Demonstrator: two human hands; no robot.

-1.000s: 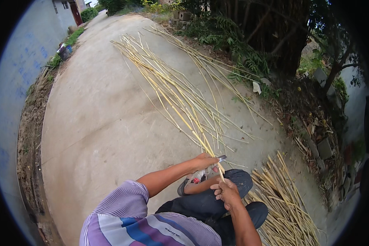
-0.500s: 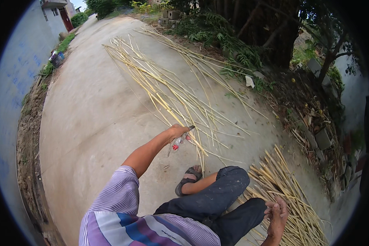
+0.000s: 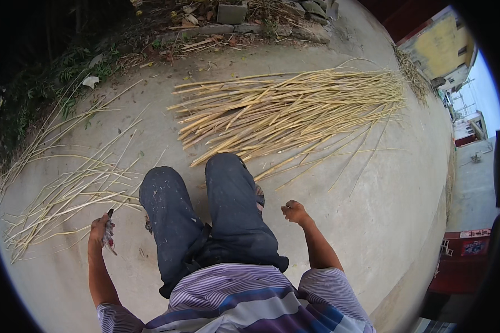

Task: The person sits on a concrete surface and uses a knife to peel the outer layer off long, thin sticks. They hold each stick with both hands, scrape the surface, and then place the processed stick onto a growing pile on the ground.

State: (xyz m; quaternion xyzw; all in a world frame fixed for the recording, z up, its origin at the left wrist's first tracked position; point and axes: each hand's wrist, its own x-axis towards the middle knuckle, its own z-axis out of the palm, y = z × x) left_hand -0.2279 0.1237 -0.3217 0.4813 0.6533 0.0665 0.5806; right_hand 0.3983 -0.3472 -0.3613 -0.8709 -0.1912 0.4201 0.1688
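My left hand (image 3: 99, 228) is closed around a small dark-tipped object (image 3: 110, 212), with crumpled whitish, plastic-looking material and a bit of red (image 3: 110, 242) hanging beside it. Its exact kind is too small to make out. This hand is at the near right edge of a loose spread of thin pale stalks (image 3: 66, 191) lying on the ground to the left. My right hand (image 3: 294, 212) is beside my right knee with its fingers curled in, and nothing shows in it. Ahead of my knees lies a thick pile of yellowish stalks (image 3: 283, 111), apart from both hands.
Concrete ground (image 3: 383, 222) surrounds me. Leafy plants (image 3: 33, 105) and a white scrap (image 3: 90, 81) border the far left. A low edging of stones and blocks (image 3: 231, 14) with dry litter runs along the far side. Buildings (image 3: 444, 44) stand at the right.
My view and body have turned right, toward the thick pile. My left hand has come away from the thin stalks, still holding the dark-tipped object. The right hand now hangs beside my knee.
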